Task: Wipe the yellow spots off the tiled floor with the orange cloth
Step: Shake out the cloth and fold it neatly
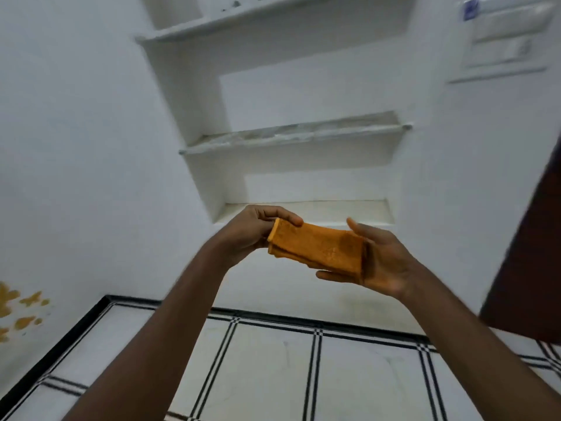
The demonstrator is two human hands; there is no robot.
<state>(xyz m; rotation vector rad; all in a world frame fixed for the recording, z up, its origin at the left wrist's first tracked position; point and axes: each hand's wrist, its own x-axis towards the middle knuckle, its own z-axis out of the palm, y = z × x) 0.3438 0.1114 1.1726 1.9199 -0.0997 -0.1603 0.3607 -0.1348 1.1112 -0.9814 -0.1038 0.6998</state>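
I hold a folded orange cloth (318, 247) in front of me at chest height, well above the floor. My left hand (252, 230) pinches its left end between thumb and fingers. My right hand (382, 262) lies under its right end with the palm up and the fingers straight, cradling the fold. A darker damp patch shows near the cloth's right end. The tiled floor (273, 375) below is white with black line borders. No yellow spots show on the visible tiles.
Yellow-orange splotches (21, 311) mark the white wall low at the left. Recessed white wall shelves (297, 138) face me. A dark brown door (534, 268) stands at the right edge. A switch panel (510, 38) sits high on the right.
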